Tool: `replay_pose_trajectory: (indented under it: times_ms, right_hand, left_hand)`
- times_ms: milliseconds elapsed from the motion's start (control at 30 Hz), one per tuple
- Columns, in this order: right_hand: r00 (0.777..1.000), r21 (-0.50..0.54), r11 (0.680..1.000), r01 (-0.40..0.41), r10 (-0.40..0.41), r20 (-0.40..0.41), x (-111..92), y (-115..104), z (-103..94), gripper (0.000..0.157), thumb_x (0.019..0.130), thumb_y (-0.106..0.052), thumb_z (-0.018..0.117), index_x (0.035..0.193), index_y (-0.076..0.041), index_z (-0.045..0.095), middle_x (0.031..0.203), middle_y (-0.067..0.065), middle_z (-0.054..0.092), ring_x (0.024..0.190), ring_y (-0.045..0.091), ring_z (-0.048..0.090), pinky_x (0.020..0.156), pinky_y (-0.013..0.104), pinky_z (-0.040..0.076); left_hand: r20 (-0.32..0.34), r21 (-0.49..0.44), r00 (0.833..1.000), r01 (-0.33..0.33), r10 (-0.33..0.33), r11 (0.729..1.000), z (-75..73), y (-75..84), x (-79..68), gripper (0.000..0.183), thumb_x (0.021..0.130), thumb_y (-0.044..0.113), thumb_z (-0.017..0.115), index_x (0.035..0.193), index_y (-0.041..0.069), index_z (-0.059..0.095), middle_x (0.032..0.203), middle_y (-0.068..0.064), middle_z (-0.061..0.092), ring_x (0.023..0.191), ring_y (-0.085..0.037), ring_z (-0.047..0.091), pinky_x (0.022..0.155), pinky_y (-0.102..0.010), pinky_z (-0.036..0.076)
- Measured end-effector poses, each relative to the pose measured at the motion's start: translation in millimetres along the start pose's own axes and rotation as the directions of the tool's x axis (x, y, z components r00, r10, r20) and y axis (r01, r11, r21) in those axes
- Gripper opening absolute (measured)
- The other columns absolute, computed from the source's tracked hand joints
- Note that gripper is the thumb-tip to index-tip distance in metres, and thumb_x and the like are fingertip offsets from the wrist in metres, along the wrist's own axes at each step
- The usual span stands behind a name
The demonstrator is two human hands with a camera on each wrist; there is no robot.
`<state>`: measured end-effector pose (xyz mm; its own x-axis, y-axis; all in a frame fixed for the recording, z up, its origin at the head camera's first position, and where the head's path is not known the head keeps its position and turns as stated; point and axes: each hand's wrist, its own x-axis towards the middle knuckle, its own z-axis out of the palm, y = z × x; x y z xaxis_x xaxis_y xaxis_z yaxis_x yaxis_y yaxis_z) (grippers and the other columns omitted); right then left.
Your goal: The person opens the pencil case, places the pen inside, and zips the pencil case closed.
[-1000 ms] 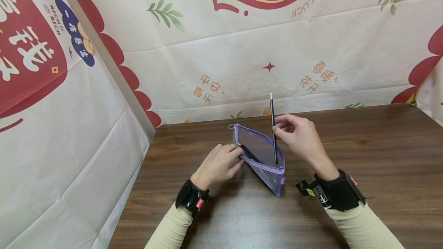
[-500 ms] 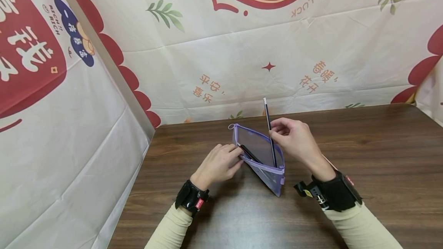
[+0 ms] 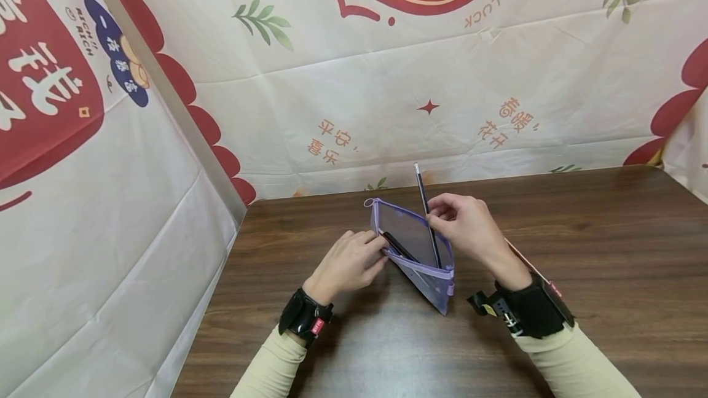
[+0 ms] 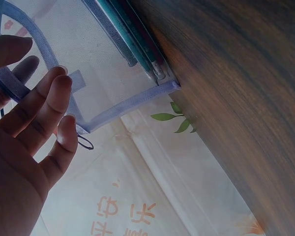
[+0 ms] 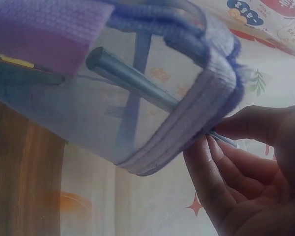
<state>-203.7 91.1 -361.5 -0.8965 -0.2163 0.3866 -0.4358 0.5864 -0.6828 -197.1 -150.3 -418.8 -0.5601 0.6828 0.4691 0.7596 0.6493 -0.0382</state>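
Observation:
A purple mesh zipper pouch [image 3: 437, 293] stands on the table with its mouth spread. My left hand [image 3: 348, 263] grips the near edge of its opening between thumb and fingers. My right hand [image 3: 467, 226] pinches a dark pencil [image 3: 421, 186] by its middle, pale-tipped end up. The pencil's lower part is inside the pouch and shows through the mesh in the right wrist view as a bluish rod [image 5: 128, 78]. A black pen-like stick [image 3: 399, 244] leans in the opening. Several slim pencils [image 4: 132, 44] lie along the pouch's bottom in the left wrist view.
The brown wooden table [image 3: 597, 250] spreads around the pouch. Behind it hangs a white printed cloth [image 3: 376, 103], and another cloth panel [image 3: 138, 232] closes off the left side. Black bands with cameras sit on both wrists.
My right hand has moved left and slightly down, and the pencil sits lower in the pouch, its top now tilting left. The left hand and the pouch have stayed put.

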Motion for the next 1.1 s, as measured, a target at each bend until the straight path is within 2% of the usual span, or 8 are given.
replay_pose_trajectory:
  times_ms: [200,767,1100]
  right_hand:
    - [1.0,-0.016,1.0,0.0,0.001,0.025,1,0,3.1,0.015,0.081,-0.005,0.064,0.092,0.002,0.069,0.077,0.012,0.072,0.069,0.018,0.064,0.06,0.036,0.054]
    - [0.996,-0.06,0.997,0.053,-0.049,0.071,-2,4,12.6,0.014,0.078,-0.002,0.064,0.089,0.004,0.07,0.073,0.012,0.07,0.065,0.017,0.062,0.059,0.037,0.054]
    - [0.994,-0.067,0.997,0.049,-0.042,0.097,-2,4,15.2,0.014,0.078,-0.003,0.064,0.09,0.003,0.071,0.074,0.01,0.07,0.066,0.015,0.062,0.058,0.035,0.054]
  left_hand:
    - [-0.003,-0.007,1.0,0.01,-0.01,1.0,-1.8,-0.2,0.8,0.01,0.085,0.025,0.062,0.092,0.018,0.061,0.083,0.006,0.059,0.069,-0.008,0.051,0.059,-0.03,0.04]
    - [0.016,-0.012,1.0,0.016,-0.016,1.0,-0.3,-0.1,-0.5,0.011,0.086,0.026,0.061,0.094,0.019,0.06,0.084,0.006,0.059,0.071,-0.009,0.052,0.06,-0.03,0.04]
    - [0.001,0.002,1.0,0.004,-0.004,1.0,0.8,-0.7,0.1,0.009,0.086,0.026,0.061,0.092,0.019,0.059,0.083,0.006,0.059,0.07,-0.009,0.052,0.058,-0.03,0.04]
